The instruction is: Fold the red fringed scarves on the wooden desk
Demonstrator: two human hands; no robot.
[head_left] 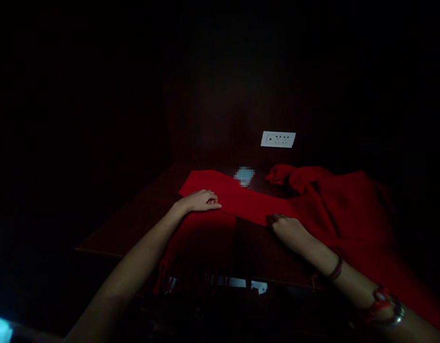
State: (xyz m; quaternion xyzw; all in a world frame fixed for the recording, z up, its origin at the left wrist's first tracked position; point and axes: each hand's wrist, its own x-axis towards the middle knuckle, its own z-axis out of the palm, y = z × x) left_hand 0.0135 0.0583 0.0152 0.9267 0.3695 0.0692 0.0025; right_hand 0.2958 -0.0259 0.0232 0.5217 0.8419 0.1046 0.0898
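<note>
A red fringed scarf (252, 202) is spread over the dark table, folded over at its left end. The fringed end (205, 238) of the scarf hangs over the table's front edge. My left hand (204, 200) rests at the fold with fingers curled in on the cloth and the thumb lying along it. Farther right, my right hand (286, 227) is closed on the near edge of the scarf; its fingertips are dark and partly hidden. The rest of the red cloth lies bunched on the right and runs down past my right forearm.
On the dark table (134, 224), a small pale blue pixelated item (244, 176) lies behind the scarf. A white socket panel (278, 139) is set in the back wall. Pale objects (259, 287) show below the table's front edge. Surroundings are very dark.
</note>
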